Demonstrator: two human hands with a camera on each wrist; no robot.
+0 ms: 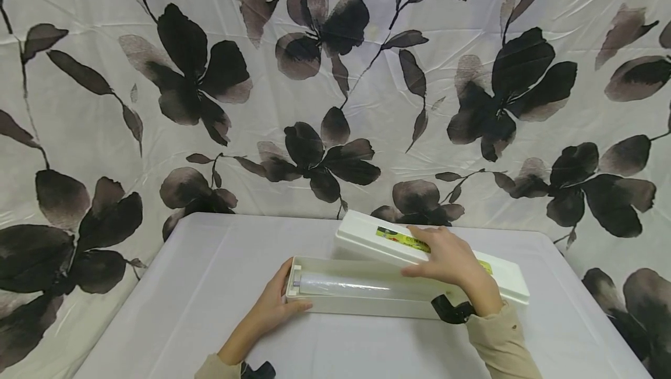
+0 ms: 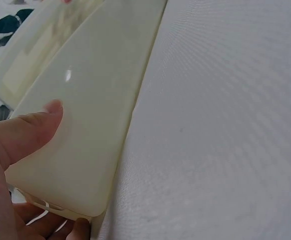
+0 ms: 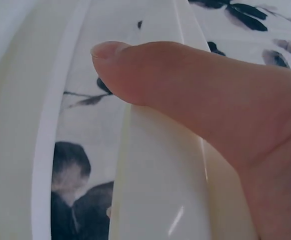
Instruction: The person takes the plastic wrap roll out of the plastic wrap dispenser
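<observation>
1. Dispenser box (image 1: 362,303), long white plastic tray, lies near the middle of the desk (image 1: 209,286), roughly crosswise in front of the person, open at the top.
2. Roll of clear film (image 1: 356,283) sits lengthwise inside the box on a spindle, whose end shows at the left.
3. Lid (image 1: 367,239), white with a green-yellow label (image 1: 403,239), stands open along the far edge of the box, tilted back toward the backdrop.
4. Left hand (image 1: 275,303) holds the left end of the box; the wrist view shows the thumb (image 2: 33,130) laid on the outer wall and fingers (image 2: 60,225) curled under the end, so clamped on the box.
5. Right hand (image 1: 448,262) rests on top of the lid, fingers spread fairly flat over the label, thumb (image 3: 150,75) pressed against the lid's edge; not curled round it as far as I can see.
6. Black wrist straps (image 1: 451,311) show on both forearms, beige sleeves (image 1: 498,344).
7. Floral cloth (image 1: 314,76), white with dark flowers, hangs behind the desk.
</observation>
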